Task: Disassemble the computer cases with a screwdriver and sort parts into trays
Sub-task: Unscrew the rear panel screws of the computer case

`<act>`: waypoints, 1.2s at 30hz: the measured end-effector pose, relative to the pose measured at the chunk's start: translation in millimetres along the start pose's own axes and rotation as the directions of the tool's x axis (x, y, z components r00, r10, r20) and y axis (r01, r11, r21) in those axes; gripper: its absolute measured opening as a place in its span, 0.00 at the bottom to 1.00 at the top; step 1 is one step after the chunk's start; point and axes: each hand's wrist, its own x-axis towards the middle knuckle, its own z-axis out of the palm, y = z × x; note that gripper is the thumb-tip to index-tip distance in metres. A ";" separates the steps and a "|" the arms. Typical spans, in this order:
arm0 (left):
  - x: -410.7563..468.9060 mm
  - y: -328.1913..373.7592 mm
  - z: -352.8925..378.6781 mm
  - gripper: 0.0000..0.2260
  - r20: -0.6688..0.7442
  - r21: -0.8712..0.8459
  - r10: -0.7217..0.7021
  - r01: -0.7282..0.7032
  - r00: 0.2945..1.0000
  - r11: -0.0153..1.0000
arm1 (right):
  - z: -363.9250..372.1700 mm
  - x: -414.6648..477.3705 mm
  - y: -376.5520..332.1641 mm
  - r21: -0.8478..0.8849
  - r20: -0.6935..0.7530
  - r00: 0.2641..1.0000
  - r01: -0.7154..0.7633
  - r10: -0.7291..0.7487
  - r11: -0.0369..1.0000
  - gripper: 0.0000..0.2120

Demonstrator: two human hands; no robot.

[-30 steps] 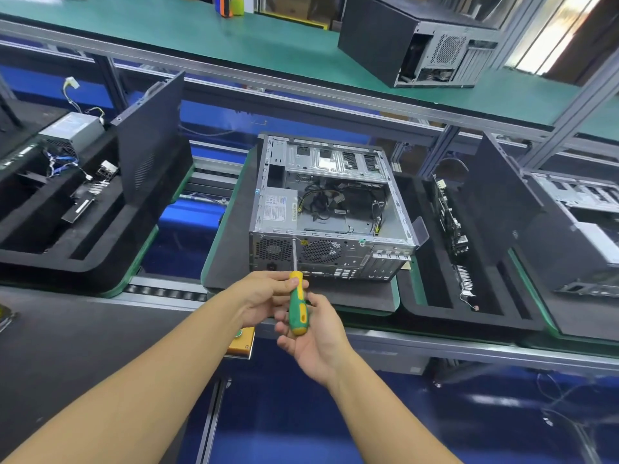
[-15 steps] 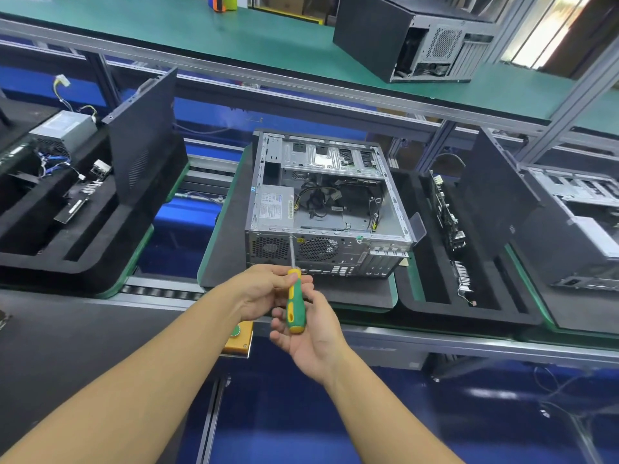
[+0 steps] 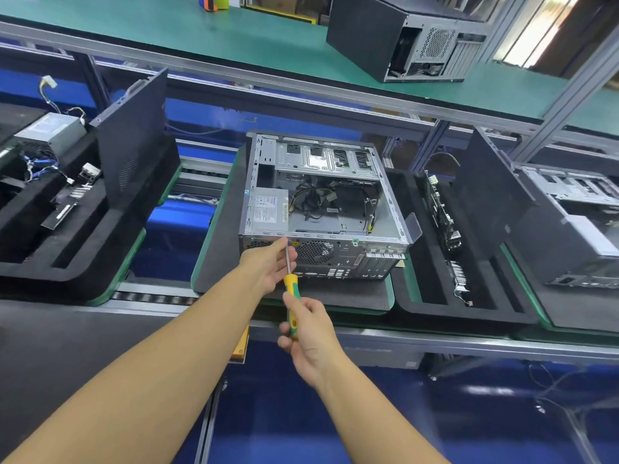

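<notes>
An open grey computer case lies on its side on a dark pallet, rear panel facing me, with a power supply and loose cables inside. My right hand grips the yellow-and-green handle of a screwdriver. Its shaft points up at the top edge of the rear panel, near the power supply fan grille. My left hand reaches to the shaft, fingers extended along it by the tip.
A black foam tray on the left holds a power supply, cables, small boards and an upright side panel. Another foam tray on the right holds circuit boards and a panel. A second case lies far right; a third sits on the upper green shelf.
Both hands moved forward toward the case. The screwdriver tip rose to the rear panel's top edge, and my left hand slid from the handle up to the shaft.
</notes>
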 end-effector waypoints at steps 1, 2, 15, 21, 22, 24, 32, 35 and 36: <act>2.6 -0.5 -1.1 0.07 -0.006 0.012 0.009 -0.009 1.000 1.000 | 0.3 -0.4 -2.0 0.027 -0.003 0.999 -0.032 0.032 0.999 0.14; 5.1 -1.0 -2.1 0.07 -0.012 0.029 0.020 -0.019 1.000 0.999 | 0.4 -0.5 -3.5 0.058 0.004 0.998 -0.060 0.059 0.997 0.14; -4.2 -2.1 -5.3 0.07 0.043 -0.174 -0.054 0.061 0.998 0.983 | -19.5 -1.3 4.0 -0.177 0.106 0.993 0.068 -0.050 0.982 0.06; -4.9 -2.4 -22.4 0.11 -0.092 -0.308 -0.055 0.024 0.994 0.951 | -12.6 2.1 9.8 0.011 0.161 0.984 0.073 -0.074 0.997 0.05; -5.7 -3.5 -25.4 0.11 -0.080 -0.295 -0.069 0.043 0.994 0.954 | -10.4 3.2 10.0 0.043 0.166 0.983 0.078 -0.084 0.996 0.05; -6.4 -6.0 -32.7 0.12 -0.061 -0.279 -0.113 0.092 0.992 0.956 | -8.8 5.7 10.1 0.041 0.167 0.981 0.089 -0.095 0.995 0.08; -9.1 -16.3 -51.2 0.11 0.083 0.100 -0.151 0.142 0.985 0.985 | -21.8 8.6 14.3 -0.017 0.073 0.994 0.085 -0.084 0.996 0.04; -13.7 -26.9 -29.4 0.08 0.239 0.312 -0.126 0.047 0.963 0.949 | -33.2 7.5 2.5 0.021 0.053 0.988 0.147 -0.148 0.989 0.05; -15.9 -30.9 -17.4 0.08 0.299 0.370 -0.134 0.014 0.945 0.929 | -38.1 7.2 -3.9 0.031 0.048 0.984 0.172 -0.173 0.985 0.06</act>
